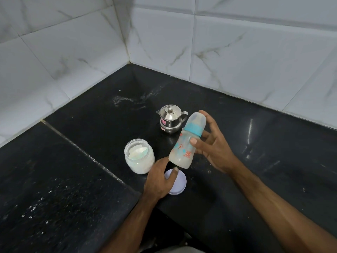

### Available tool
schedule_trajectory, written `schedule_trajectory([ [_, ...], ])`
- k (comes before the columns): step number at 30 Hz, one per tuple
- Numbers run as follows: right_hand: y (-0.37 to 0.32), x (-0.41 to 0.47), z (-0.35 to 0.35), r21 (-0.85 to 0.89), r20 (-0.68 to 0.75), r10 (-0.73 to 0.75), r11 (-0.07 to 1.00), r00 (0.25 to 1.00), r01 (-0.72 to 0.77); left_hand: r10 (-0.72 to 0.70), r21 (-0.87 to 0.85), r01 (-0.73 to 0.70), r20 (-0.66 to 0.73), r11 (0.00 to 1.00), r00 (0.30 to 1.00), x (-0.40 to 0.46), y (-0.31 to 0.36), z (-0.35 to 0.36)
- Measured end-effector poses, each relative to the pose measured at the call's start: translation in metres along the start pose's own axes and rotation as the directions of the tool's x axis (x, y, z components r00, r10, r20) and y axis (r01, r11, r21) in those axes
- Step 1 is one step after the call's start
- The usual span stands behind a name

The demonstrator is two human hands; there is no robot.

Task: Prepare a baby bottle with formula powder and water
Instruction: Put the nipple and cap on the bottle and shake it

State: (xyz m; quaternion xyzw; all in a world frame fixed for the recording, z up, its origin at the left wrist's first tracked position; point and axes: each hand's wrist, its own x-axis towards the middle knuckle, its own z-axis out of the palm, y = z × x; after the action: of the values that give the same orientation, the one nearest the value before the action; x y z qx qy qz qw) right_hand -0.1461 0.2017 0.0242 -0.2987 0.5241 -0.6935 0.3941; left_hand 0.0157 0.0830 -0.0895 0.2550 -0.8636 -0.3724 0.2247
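Observation:
A clear baby bottle [184,146] with a teal collar and a cap on top is held tilted above the black counter [82,125]. My right hand [211,145] grips its middle, thumb in front and fingers behind. My left hand [161,179] touches the bottle's base with its fingertips and hovers over a round pale lid [179,183] lying flat on the counter. Whitish content shows in the bottle's lower part. An open clear jar [139,156] of white formula powder with a scoop inside stands left of the bottle. A small steel lidded pot [170,118] stands behind.
White marble-look tiled walls [237,52] meet in a corner behind the counter. White specks lie scattered on the counter's left slab [42,203]. The counter's front edge runs just below the lid, near my forearms.

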Motion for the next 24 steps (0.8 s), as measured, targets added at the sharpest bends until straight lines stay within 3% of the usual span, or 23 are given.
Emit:
schedule_trajectory([
  [6, -0.009, 0.007, -0.001, -0.065, -0.005, -0.078, 0.995, 0.997, 0.078, -0.006, 0.020, 0.005, 0.011, 1.000, 1.000, 0.002, -0.004, 0.001],
  [10, -0.008, 0.008, 0.001, 0.190, -0.133, -0.071, 0.977, 0.989, 0.096, 0.000, -0.014, 0.000, 0.028, 1.000, 1.000, 0.001, -0.006, 0.001],
  [15, 0.010, -0.008, 0.011, -0.145, 0.158, -0.006, 0.989, 0.987, 0.030, -0.014, -0.108, 0.021, 0.063, 0.994, 0.998, 0.003, 0.003, -0.002],
  [16, 0.008, -0.008, 0.010, -0.135, 0.136, -0.023, 0.990, 0.990, 0.041, -0.013, -0.099, 0.020, 0.071, 0.995, 0.997, 0.002, 0.000, 0.000],
  [19, -0.003, 0.006, 0.001, 0.137, -0.161, -0.080, 0.985, 0.984, 0.103, 0.010, -0.031, -0.009, 0.013, 0.999, 1.000, -0.001, -0.006, 0.002],
  [21, -0.004, 0.014, -0.003, 0.242, -0.267, -0.081, 0.959, 0.960, 0.148, 0.005, -0.033, -0.005, 0.001, 0.999, 1.000, 0.001, -0.008, 0.001],
  [22, -0.002, 0.013, 0.000, 0.224, -0.236, -0.079, 0.965, 0.969, 0.133, 0.000, -0.045, -0.001, -0.005, 0.999, 1.000, 0.003, -0.008, -0.001],
  [24, 0.007, 0.003, 0.008, 0.032, -0.050, -0.053, 0.998, 0.997, 0.054, -0.010, -0.082, 0.013, 0.027, 0.997, 1.000, 0.005, -0.009, 0.000],
])
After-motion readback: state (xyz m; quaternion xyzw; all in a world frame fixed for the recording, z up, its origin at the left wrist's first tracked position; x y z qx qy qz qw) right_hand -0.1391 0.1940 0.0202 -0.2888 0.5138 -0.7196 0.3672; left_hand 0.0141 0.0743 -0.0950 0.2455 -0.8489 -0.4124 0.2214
